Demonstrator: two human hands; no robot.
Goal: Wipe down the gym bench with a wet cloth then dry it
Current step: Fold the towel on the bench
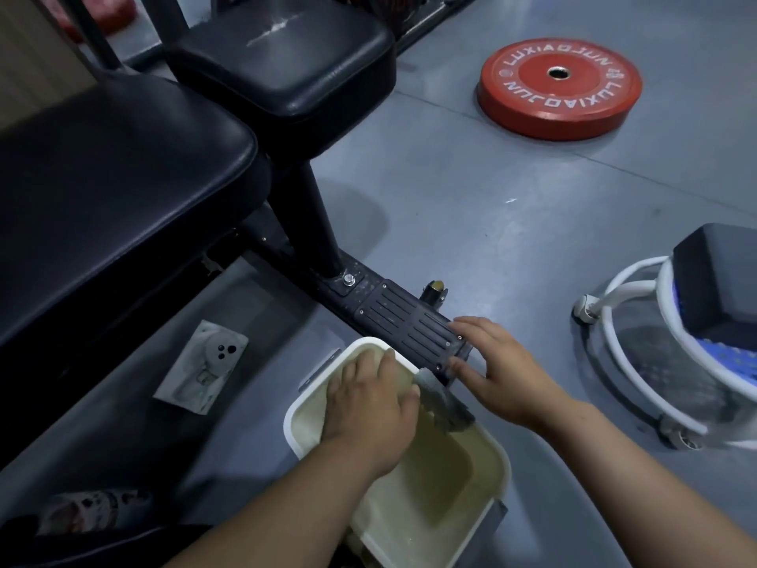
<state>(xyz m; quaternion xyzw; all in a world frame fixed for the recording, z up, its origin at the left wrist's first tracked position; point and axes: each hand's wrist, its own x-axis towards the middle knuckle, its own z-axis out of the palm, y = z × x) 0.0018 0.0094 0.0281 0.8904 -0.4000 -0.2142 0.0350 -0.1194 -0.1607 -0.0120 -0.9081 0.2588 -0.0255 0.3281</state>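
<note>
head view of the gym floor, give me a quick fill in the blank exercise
1. The left hand reaches into a white ____.
2. The weight plate on the floor is ____.
3. A grey ____ drapes over the container's rim.
Missing words: bucket; red; cloth.

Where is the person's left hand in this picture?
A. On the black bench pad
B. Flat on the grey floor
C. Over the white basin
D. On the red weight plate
C: the left hand is over the white basin, within its rim; the bench pad and the red weight plate lie well away from it.
</note>
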